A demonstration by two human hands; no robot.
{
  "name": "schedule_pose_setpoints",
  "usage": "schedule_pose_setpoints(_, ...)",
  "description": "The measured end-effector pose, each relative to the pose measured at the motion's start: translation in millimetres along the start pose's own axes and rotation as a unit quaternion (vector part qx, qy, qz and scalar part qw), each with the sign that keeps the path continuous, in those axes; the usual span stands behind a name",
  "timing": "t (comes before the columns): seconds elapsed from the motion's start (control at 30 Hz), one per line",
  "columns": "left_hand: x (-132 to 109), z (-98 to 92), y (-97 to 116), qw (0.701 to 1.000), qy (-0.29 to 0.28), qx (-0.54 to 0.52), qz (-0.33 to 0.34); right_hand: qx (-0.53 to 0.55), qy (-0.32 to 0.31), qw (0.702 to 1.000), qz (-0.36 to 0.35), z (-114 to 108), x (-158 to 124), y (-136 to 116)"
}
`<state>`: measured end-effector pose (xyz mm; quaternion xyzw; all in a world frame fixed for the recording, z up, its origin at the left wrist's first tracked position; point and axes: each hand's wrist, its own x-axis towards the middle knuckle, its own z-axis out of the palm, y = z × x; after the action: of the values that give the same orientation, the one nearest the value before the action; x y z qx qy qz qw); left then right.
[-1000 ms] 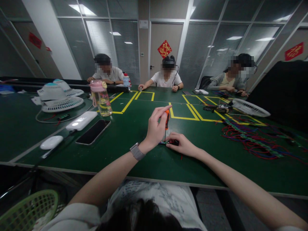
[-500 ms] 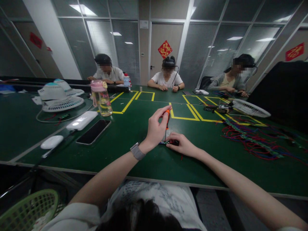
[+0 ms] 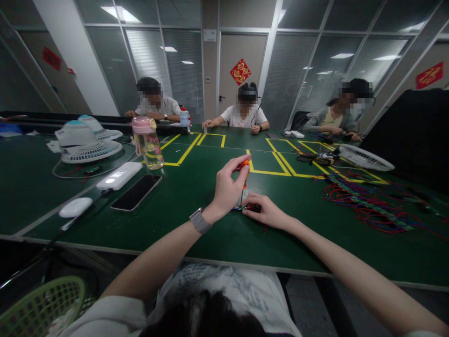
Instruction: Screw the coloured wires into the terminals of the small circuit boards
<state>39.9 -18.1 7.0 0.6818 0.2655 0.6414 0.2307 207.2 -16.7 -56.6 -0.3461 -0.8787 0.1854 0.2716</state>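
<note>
My left hand [image 3: 229, 185] is closed around the orange and black handle of a screwdriver [image 3: 246, 174]. The screwdriver stands nearly upright, its thin shaft reaching down to a small circuit board [image 3: 237, 208] on the green table. Opposite, my right hand [image 3: 264, 209] pinches the right end of that board, where a dark part [image 3: 257, 207] shows between the fingers. A short red wire [image 3: 264, 230] sticks out below this hand. Something pale and translucent [image 3: 249, 192] lies just behind the board; I cannot tell what it is.
Left of my hands lie a phone [image 3: 136, 192], a white power bank [image 3: 119, 176], a drink bottle [image 3: 149, 145] and white fans [image 3: 87, 140]. Wired circuit boards [image 3: 368, 203] cover the right side. A green basket [image 3: 45, 304] stands below the edge. Several people sit across the table.
My left fingers have shifted slightly on the screwdriver handle, which leans a little differently. My right hand stays put. The person opposite has reached one hand out to a small object on the table.
</note>
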Motion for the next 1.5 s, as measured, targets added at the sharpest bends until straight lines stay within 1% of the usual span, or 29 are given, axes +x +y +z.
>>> schedule_pose_setpoints(0.17, -0.2, -1.9, 3.7, 0.995, 0.034, 0.085, 0.036, -0.005, -0.003, 1.000, 0.003, -0.9, 0.7, -1.7)
schedule_pose_setpoints(0.23, -0.8, -2.0, 4.0, 0.993, 0.039, 0.099, 0.043, -0.005, -0.004, 1.000, 0.004, -0.8, 0.7, -1.5)
schedule_pose_setpoints(0.33, -1.9, -1.3, 3.0, 0.995, 0.018, 0.081, 0.053, -0.003, -0.003, 1.000, 0.003, 0.1, 0.7, -0.1)
schedule_pose_setpoints(0.43, -2.5, -0.2, 1.1, 0.998, -0.006, 0.035, 0.052, -0.002, -0.003, 1.000, 0.003, 0.9, 0.6, 1.4)
schedule_pose_setpoints(0.53, -2.5, 0.4, 0.0, 0.999, -0.002, 0.009, 0.044, 0.000, -0.003, 1.000, 0.003, 0.9, 0.5, 1.5)
schedule_pose_setpoints(0.77, -1.4, -0.8, 3.3, 0.992, 0.040, 0.098, 0.071, 0.000, -0.002, 1.000, 0.004, 0.3, 0.4, 0.6)
schedule_pose_setpoints(0.83, -1.1, -1.0, 3.5, 0.993, 0.036, 0.091, 0.066, 0.001, -0.001, 1.000, 0.003, 0.4, 0.4, 0.8)
schedule_pose_setpoints(0.97, -1.3, -0.6, 0.7, 0.999, -0.001, 0.032, 0.042, 0.003, -0.001, 1.000, 0.001, 0.3, 0.6, 0.5)
schedule_pose_setpoints(1.07, -2.0, 0.2, -0.9, 1.000, 0.002, 0.007, 0.019, 0.004, -0.002, 1.000, 0.002, 0.1, 0.6, 0.1)
schedule_pose_setpoints(1.13, -2.3, 0.3, -0.2, 1.000, 0.010, 0.012, 0.021, 0.003, -0.002, 1.000, 0.002, 0.2, 0.6, 0.1)
schedule_pose_setpoints(1.27, -2.1, -1.2, 3.1, 0.995, 0.030, 0.077, 0.049, 0.001, 0.001, 1.000, 0.000, 0.7, 0.5, 0.7)
schedule_pose_setpoints(1.33, -1.7, -2.0, 3.4, 0.994, 0.032, 0.093, 0.047, 0.000, 0.001, 1.000, -0.001, 1.0, 0.6, 1.0)
schedule_pose_setpoints(1.4, -1.4, -2.1, 2.1, 0.996, 0.018, 0.077, 0.040, -0.001, 0.000, 1.000, 0.000, 1.1, 0.6, 1.2)
schedule_pose_setpoints(1.5, -1.5, -1.1, -1.0, 0.999, -0.007, 0.026, 0.028, -0.004, -0.002, 1.000, 0.002, 0.9, 0.6, 1.2)
